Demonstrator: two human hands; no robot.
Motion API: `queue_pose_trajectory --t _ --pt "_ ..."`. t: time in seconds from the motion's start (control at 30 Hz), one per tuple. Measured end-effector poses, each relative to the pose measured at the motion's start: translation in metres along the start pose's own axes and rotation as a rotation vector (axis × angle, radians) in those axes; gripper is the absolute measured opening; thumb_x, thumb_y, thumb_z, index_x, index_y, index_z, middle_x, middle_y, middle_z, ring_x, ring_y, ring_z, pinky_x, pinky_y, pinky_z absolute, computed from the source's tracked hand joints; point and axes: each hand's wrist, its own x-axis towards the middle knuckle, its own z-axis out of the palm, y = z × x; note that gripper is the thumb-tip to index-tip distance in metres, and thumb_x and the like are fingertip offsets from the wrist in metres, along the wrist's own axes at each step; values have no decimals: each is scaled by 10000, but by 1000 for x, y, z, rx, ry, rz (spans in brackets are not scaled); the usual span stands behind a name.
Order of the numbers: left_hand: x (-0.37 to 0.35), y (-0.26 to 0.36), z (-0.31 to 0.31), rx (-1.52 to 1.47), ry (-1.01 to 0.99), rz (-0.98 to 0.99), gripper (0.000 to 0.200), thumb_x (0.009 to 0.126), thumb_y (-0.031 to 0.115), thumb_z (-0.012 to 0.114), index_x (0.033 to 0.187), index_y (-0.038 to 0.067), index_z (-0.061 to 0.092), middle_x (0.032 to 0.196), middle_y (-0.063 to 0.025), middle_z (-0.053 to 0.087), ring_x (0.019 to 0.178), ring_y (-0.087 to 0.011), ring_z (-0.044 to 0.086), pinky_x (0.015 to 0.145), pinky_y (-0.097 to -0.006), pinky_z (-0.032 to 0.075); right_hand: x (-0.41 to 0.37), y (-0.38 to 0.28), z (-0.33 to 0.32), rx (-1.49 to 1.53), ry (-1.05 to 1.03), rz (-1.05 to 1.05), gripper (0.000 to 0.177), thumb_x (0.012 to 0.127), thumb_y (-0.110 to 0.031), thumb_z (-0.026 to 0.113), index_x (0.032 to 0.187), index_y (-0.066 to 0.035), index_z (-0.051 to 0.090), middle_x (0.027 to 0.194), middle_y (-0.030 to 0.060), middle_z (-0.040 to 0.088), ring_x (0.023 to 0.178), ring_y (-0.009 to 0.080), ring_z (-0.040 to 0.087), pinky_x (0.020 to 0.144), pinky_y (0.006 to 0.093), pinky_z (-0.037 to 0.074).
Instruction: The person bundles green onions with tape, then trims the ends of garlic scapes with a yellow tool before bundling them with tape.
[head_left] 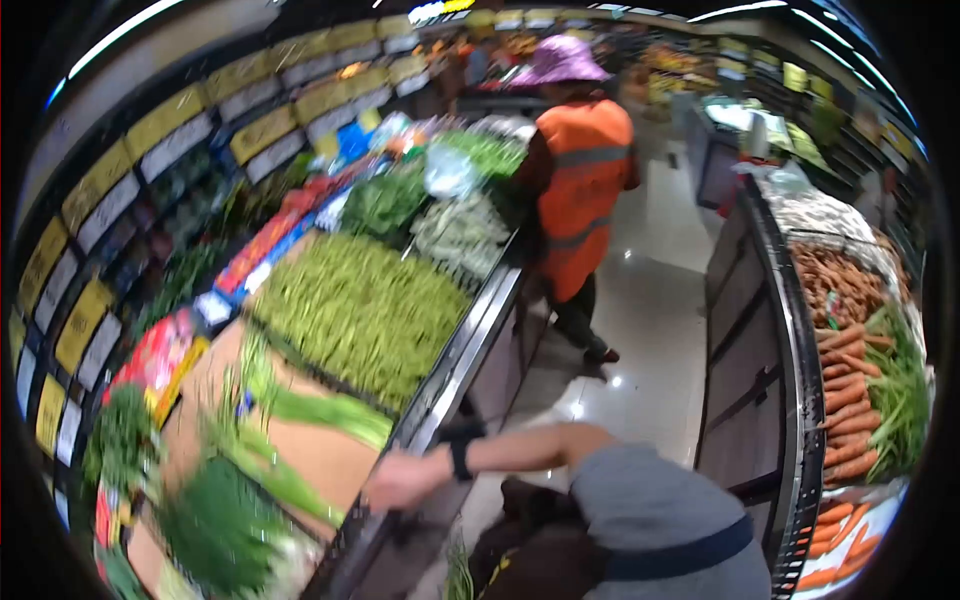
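Observation:
My right hand is at the near edge of the vegetable display, with a black band on its wrist. Motion blurs its fingers, so whether they hold anything cannot be made out. Beside it, long green stalks lie on a tan board. Dark green leafy bunches are at the lower left, and a bed of slender green vegetables lies beyond. My left hand is not in view.
A person in an orange vest stands in the aisle ahead, facing away. On the right, another display holds carrots. Price tags line the left shelves. A dark item with a yellow mark is below my arm.

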Motion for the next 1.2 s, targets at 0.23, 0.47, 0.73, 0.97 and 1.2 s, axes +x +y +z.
queue_pose_trajectory --t 0.23,0.47,0.73,0.97,1.2 --pt "60 24 4 91 179 -285 279 720 246 663 774 47 475 548 -46 483 472 -124 463 449 -241 374 17 -59 -16 792 -318 382 290 793 -152 672 1034 -24 575 957 35 604 892 91 534 758 267 453" --pt "33 -27 -37 209 153 -171 206 772 95 652 923 16 536 773 -85 615 720 -160 612 696 -277 478 35 -41 -39 790 -30 690 249 774 -171 691 959 -10 643 867 22 645 772 66 564 687 244 459" --pt "23 -68 -29 304 328 -131 178 763 117 701 823 25 560 697 -32 602 616 -87 585 551 -216 450 35 16 -44 876 95 782 250 800 -204 669 948 -5 645 799 33 655 646 76 595 598 200 475" --pt "40 -66 -18 360 708 -13 189 752 92 715 747 22 540 586 6 513 417 -54 446 385 -207 332 0 39 -34 744 -149 643 746 774 -138 683 1371 -133 236 1200 104 461 969 137 509 831 282 433" --pt "83 -46 -32 280 848 65 276 704 82 753 897 -10 580 617 1 538 442 -58 451 387 -200 335 -16 -23 15 629 -325 437 1024 647 50 736 1416 -168 96 1301 138 306 923 150 518 730 281 476"
